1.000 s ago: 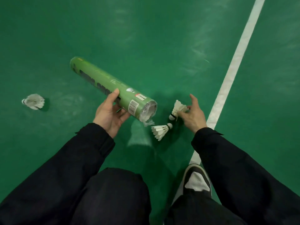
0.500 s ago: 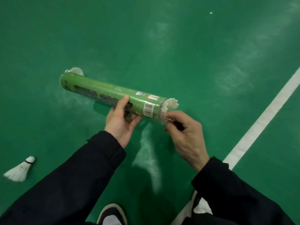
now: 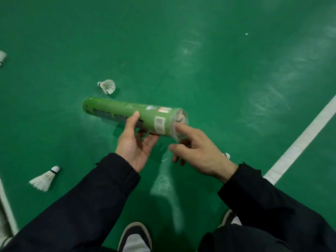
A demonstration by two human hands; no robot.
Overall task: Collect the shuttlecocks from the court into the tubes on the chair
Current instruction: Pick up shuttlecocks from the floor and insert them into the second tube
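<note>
My left hand (image 3: pixel 135 148) grips a green shuttlecock tube (image 3: pixel 127 114) from below, thumb over its side, holding it level above the court. White feathers show just inside its open right end (image 3: pixel 181 116). My right hand (image 3: pixel 196 151) points its straight index finger at the rim of that end; the other fingers hang loosely curled and hold nothing. Loose shuttlecocks lie on the floor: one beyond the tube (image 3: pixel 107 86), one at lower left (image 3: pixel 44 179), one at the left edge (image 3: pixel 2 57). A white cork (image 3: pixel 227 155) peeks out behind my right wrist.
Green court floor all round. A white court line (image 3: pixel 300 140) runs diagonally at the right, and another white strip (image 3: pixel 7 206) lies at the lower left edge. My two shoes (image 3: pixel 135 237) (image 3: pixel 231 218) stand at the bottom.
The shuttlecock that stuck out of the tube's mouth now sits inside it. My right hand went from pinching it to touching the rim with one finger. The view swung left, showing more shuttlecocks.
</note>
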